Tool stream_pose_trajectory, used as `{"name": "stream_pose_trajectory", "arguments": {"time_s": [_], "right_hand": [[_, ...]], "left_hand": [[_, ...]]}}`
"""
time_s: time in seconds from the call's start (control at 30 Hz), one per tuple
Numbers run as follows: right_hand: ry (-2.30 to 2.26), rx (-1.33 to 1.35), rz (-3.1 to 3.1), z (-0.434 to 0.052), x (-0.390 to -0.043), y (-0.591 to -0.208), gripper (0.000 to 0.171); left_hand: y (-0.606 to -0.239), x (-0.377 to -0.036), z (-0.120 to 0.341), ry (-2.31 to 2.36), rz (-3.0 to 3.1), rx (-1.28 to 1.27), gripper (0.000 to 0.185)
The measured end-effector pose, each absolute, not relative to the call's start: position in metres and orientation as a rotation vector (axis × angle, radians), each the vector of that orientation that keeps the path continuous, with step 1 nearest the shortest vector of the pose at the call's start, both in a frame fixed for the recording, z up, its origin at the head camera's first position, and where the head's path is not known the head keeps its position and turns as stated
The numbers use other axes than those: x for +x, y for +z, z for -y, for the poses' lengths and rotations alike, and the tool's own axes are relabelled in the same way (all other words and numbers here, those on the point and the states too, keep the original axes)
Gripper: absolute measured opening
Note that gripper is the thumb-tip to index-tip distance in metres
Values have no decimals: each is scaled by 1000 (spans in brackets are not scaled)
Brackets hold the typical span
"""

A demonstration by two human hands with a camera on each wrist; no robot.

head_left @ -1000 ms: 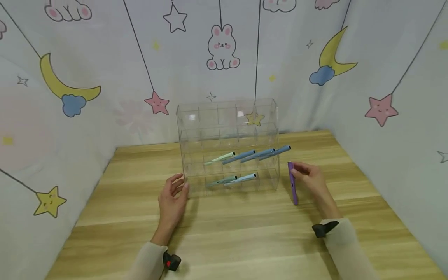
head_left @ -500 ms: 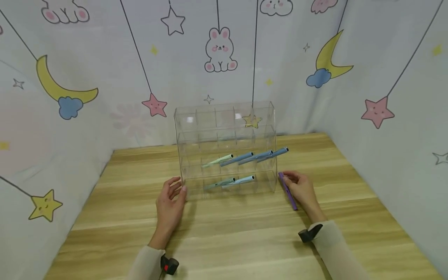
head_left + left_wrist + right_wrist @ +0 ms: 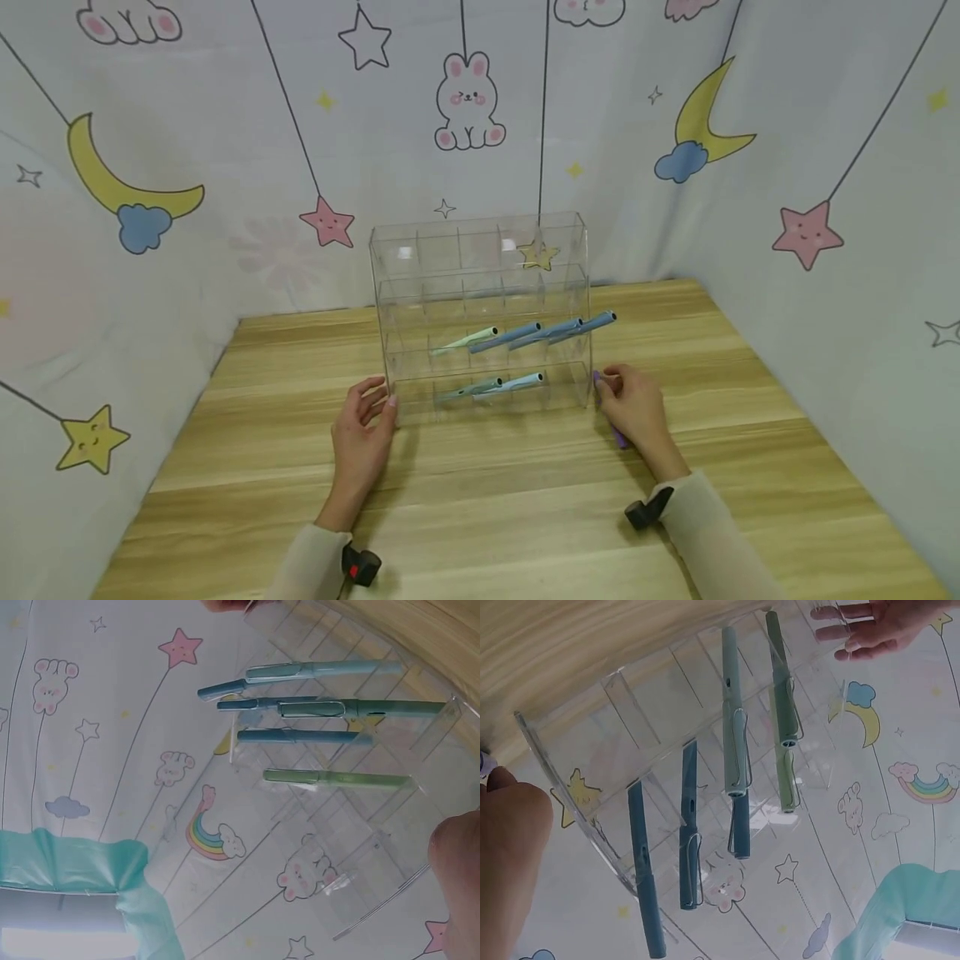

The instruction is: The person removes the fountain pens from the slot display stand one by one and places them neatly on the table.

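Two hands: both rest on the wooden worktop (image 3: 525,517), one at each lower corner of a clear rack.
Left hand: the left hand (image 3: 362,433) lies at 7 o'clock of the rack, fingers relaxed and loosely spread, grasping nothing; its fingertips sit just beside the rack's lower left corner, and whether they touch the plastic cannot be told.
Right hand: the right hand (image 3: 633,408) lies at 4 o'clock of the rack, fingers curled round a purple pen (image 3: 619,437).
Purple pen: it slants along the worktop under the right hand, one tip showing near the rack's lower right corner, the other poking out below the palm; the middle is hidden by the fingers.
Rack: a transparent acrylic pen rack (image 3: 480,250) stands upright at the centre of the worktop, split into rows of small compartments.
Second row from bottom: four pens slope up to the right, a pale green pen (image 3: 468,339) at the left, then three blue pens (image 3: 555,331), the rightmost sticking out past the rack's right wall.
Bottom row: a teal pen (image 3: 472,389) and a light blue pen (image 3: 519,383) lie side by side, sloping the same way.
Upper rows: no pens show in them.
Surround: a printed backdrop (image 3: 225,125) with moons, stars and rabbits encloses the worktop at 9, 12 and 3 o'clock.
Wrists: pale sleeves (image 3: 720,533) cover both forearms, each carrying a small dark camera mount.
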State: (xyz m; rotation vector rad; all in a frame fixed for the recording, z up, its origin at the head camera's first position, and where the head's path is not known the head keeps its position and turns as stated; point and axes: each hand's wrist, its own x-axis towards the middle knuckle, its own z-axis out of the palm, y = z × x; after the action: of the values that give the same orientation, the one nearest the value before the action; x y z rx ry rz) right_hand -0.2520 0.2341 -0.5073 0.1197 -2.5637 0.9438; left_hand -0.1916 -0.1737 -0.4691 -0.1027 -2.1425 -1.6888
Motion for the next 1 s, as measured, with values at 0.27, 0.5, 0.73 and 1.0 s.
{"name": "stream_pose_trajectory", "arguments": {"time_s": [0.27,0.5,0.73,1.0], "right_hand": [[877,73,2620,-227,-251,-505,26],[884,204,2195,-220,-242,-489,14],[850,698,2013,-179,-232,-472,34],[853,777,2179,-154,-230,-485,44]], "left_hand": [[-467,-191,176,-1708,2103,-114,36],[-468,-191,176,-1688,2107,-161,34],[-470,-195,174,-1673,2090,-197,33],[-470,-192,175,-1656,2112,-165,33]]}}
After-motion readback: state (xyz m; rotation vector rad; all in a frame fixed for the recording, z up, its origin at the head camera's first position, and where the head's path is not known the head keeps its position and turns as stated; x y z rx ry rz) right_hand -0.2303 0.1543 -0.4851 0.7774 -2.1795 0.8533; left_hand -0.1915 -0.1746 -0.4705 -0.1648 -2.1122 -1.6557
